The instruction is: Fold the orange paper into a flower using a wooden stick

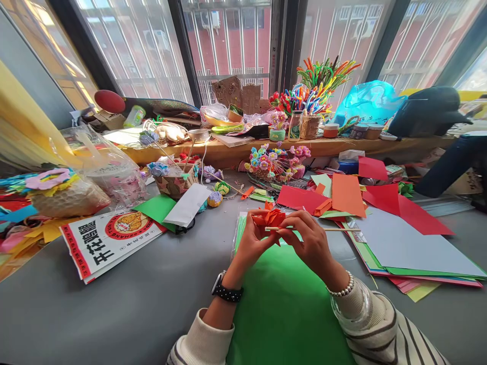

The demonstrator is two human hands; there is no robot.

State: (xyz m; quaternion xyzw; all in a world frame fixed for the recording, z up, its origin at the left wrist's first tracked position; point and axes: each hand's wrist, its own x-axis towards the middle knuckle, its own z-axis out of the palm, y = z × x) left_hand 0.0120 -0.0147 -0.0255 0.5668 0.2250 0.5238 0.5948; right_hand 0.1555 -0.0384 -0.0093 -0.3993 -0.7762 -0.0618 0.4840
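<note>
- The left hand (254,237) is pinching the orange paper flower (268,217) in a closed grip, above the green sheet (281,309).
- The right hand (310,242) is closing its fingertips on the thin wooden stick (335,229), which is sticking out rightward from the flower, over the grey surface (114,314).

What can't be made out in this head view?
- Orange paper flower: its underside, and how the left hand grips it, covered by fingers.
- Wooden stick: its near end, hidden behind the right hand.
- Green sheet: cut off by the bottom edge.
- Jar label: too small.
</note>
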